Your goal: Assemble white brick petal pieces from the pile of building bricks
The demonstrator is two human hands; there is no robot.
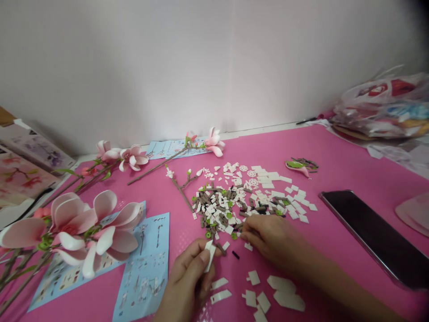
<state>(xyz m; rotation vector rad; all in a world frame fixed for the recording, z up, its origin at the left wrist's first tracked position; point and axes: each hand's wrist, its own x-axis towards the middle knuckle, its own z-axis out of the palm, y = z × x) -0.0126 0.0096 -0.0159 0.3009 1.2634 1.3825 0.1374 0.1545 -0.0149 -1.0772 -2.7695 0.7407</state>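
Observation:
My left hand is closed around a flat white building piece, pinched between thumb and fingers. At the near edge of a mixed pile of white, brown and green bricks, my right hand has its fingers curled together; whatever lies between them is hidden. A small black rod and a brown rod lie on the pink mat between my hands. In front of me are several loose white plates and two larger white pointed panels.
Assembled pink magnolia flowers stand at the left over blue instruction sheets. Beyond the pile lie a budded brown branch and a flowering stem. A black phone rests at right, with plastic bags behind.

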